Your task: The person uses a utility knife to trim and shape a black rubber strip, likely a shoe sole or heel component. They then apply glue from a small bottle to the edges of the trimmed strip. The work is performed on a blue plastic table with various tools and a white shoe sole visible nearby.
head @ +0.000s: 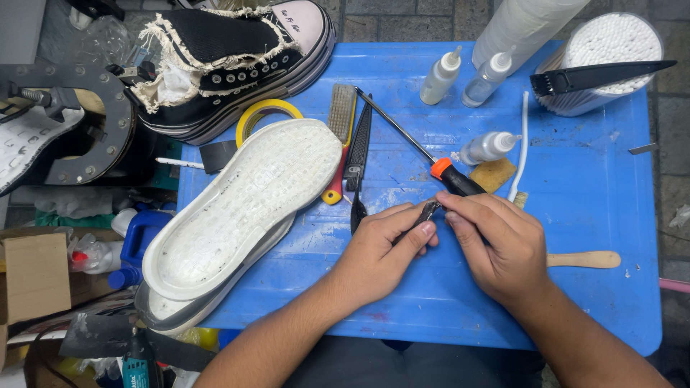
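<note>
Blue table (589, 215): two hands, three glue bottles (440, 75), one screwdriver (431, 154).

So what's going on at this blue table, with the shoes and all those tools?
A person sits at a blue table and pinches a small dark metal piece between both hands: the left hand and the right hand meet over it. A screwdriver with an orange and black handle lies just beyond the fingers. To the left, a white shoe sole lies bottom up, with a frayed black sneaker behind it. Small glue bottles stand at the back.
</note>
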